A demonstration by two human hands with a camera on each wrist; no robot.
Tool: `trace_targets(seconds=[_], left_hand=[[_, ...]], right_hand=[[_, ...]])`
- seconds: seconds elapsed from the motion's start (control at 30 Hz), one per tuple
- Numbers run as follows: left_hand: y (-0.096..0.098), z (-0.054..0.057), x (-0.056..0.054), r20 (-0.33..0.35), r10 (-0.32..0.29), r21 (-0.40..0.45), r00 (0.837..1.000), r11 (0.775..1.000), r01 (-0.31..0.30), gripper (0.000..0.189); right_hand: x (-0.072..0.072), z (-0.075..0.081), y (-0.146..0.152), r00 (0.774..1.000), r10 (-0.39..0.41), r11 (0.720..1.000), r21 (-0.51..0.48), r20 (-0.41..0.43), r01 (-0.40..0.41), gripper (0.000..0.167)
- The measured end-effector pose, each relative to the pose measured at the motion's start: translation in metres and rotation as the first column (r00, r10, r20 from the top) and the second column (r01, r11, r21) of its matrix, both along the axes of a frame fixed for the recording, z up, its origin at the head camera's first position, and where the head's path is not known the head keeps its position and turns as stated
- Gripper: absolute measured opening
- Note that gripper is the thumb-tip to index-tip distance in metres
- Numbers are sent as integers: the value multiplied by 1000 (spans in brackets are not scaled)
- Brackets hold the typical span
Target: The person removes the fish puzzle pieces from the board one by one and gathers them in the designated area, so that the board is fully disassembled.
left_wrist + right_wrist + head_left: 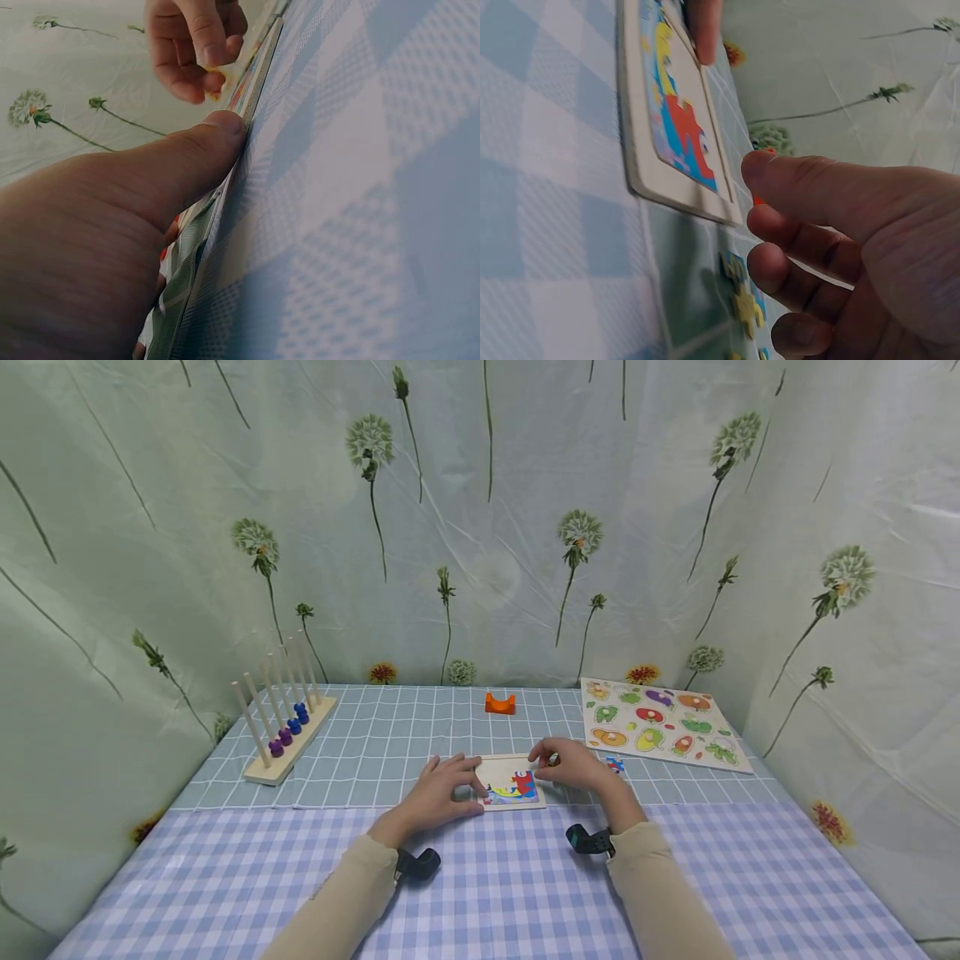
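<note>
A wooden-framed jigsaw puzzle lies on the table, its lower and right parts filled with red, yellow and blue pieces. My left hand rests at its left side, fingers spread. In the left wrist view the left thumb lies along the near edge of the frame. My right hand hovers by the frame's right edge, fingers loosely bent. In the right wrist view its thumb stands apart from the fingertips, and no piece shows between them. Loose blue and yellow puzzle pieces lie right of the frame.
A wooden peg stand with purple and blue beads stands at the left. An orange curved block sits at the back middle. At the back right lies a vegetable peg-puzzle board. A flowered curtain hangs behind the table.
</note>
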State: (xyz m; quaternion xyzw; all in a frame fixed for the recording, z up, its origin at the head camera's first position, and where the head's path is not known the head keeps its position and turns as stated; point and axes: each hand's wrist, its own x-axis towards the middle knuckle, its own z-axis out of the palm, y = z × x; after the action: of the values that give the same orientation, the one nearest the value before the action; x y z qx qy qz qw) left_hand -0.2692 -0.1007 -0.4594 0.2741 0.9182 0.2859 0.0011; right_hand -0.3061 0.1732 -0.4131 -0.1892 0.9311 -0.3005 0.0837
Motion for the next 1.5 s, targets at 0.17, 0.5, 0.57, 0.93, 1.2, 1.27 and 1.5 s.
trace_targets(seconds=[0.17, 0.5, 0.57, 0.93, 1.2, 1.27, 1.5], left_hand=[[0, 0, -1, -4, 1, -4, 1000, 1000, -1, 14], [-1, 0, 0, -4, 5, -1, 1000, 1000, -5, 13], [0, 0, 0, -4, 5, -1, 1000, 1000, -5, 13], [0, -1, -2, -7, 4, -8, 1000, 1000, -4, 14], [-1, -2, -1, 2, 6, -5, 1000, 1000, -6, 13], [0, -2, -1, 0, 6, -3, 1000, 1000, -6, 13], [0, -1, -1, -7, 6, -8, 1000, 1000, -6, 13]], right_hand=[[0, -4, -7, 1000, 28, 999, 16, -14, -28, 22], [4, -11, -22, 999, 18, 999, 28, 27, -19, 20], [4, -11, -23, 1000, 16, 999, 38, 24, -17, 20], [4, -12, -25, 1000, 16, 998, 61, 15, -17, 18], [4, -14, -26, 1000, 1, 998, 60, 11, -1, 22], [3, -14, -27, 1000, -3, 999, 54, 8, 2, 24], [5, -12, -27, 1000, 5, 1000, 29, 14, -5, 27]])
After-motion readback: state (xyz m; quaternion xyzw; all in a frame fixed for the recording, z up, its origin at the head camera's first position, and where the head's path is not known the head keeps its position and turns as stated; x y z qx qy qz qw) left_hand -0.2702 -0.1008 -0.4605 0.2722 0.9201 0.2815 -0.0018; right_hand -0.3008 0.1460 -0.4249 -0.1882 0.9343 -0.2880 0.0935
